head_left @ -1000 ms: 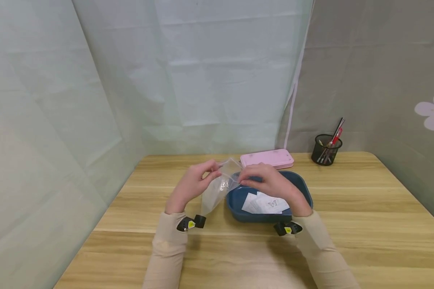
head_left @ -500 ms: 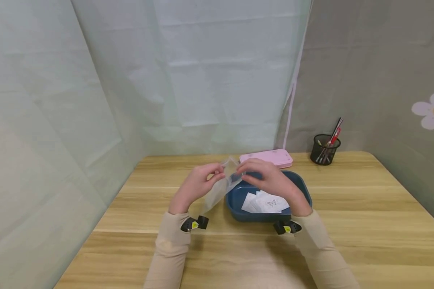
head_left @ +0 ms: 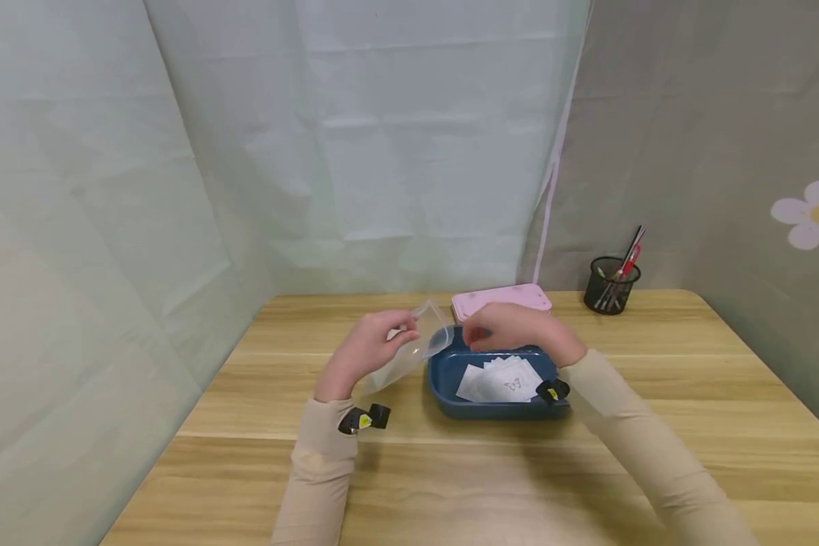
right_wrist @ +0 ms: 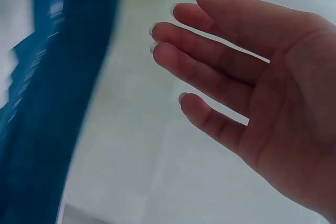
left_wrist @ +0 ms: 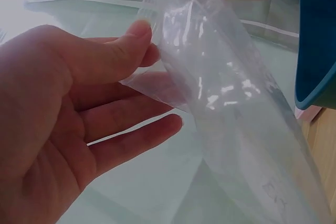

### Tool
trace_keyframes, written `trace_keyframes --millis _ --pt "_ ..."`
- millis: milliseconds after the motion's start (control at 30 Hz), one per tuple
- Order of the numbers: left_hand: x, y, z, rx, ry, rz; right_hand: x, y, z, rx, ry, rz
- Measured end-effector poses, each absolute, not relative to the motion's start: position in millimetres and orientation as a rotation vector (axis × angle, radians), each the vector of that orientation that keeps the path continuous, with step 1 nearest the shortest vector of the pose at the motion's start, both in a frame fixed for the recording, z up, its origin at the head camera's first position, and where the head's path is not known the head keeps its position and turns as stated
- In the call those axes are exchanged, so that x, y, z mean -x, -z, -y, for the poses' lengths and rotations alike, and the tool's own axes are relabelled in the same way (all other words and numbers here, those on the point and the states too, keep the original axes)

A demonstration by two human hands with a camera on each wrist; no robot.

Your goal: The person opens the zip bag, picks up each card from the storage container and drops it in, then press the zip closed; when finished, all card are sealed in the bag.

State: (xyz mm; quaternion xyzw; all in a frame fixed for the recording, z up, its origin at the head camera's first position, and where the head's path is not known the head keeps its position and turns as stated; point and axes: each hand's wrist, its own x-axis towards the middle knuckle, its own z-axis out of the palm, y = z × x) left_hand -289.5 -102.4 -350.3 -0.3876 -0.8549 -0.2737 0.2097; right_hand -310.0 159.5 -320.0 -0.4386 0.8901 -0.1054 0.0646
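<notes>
Change since half a second ago: the right hand (head_left: 515, 327) has come off the mouth of the clear bag (head_left: 404, 362) and shifted rightward; the bag's mouth has tipped toward the blue tray (head_left: 450, 410). Left hand (head_left: 360, 353) roughly where it was.

Left hand: thumb and forefinger pinch the bag's edge near the mouth; the other fingers extend loosely beside the film. Right hand: fingers slightly bent, partly spread, thumb near the forefinger, nothing held; it hangs over the far part of the tray, apart from the bag.

Bag: held above the tabletop (head_left: 450, 485), left of the tray, body slanting down and leftward, mouth parted. Faint drawn lines show low on it in the left wrist view; cannot tell whether they lie inside or are seen through it.

Surroundings: white cards (head_left: 501, 381) overlap in the tray, a butterfly on the top one; pink case (head_left: 508, 296) behind.

Handling (judged): film light, limp, probably slick, quick to crease or fold shut if held from one side only. Best hold: the edge beside the mouth, one wall per hand; squeezing the body would likely flatten it
</notes>
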Motion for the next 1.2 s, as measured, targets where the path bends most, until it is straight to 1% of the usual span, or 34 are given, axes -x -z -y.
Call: trace_keyframes --millis 100,300,467,567,867,1200 --pt "290.5 349.8 101.1 1.103 0.758 2.399 319.9 328.7 -155.4 1.222 0.181 -2.607" --pt "291.1 348.7 99.0 1.111 0.788 2.440 336.2 351.2 -152.9 1.102 -0.130 -2.461" --pt "290.9 348.1 98.5 1.102 0.784 2.473 343.0 366.0 -156.4 0.898 -0.328 -2.409" --pt "290.6 348.1 99.0 1.102 0.778 2.488 342.9 373.6 -157.9 0.828 -0.423 -2.400" --pt "290.3 347.6 99.9 1.133 0.769 2.483 342.8 384.2 -157.2 0.893 -0.555 -2.418" --pt "291.9 349.0 100.9 1.150 0.765 2.481 355.4 387.9 -161.3 0.925 -0.416 -2.453"
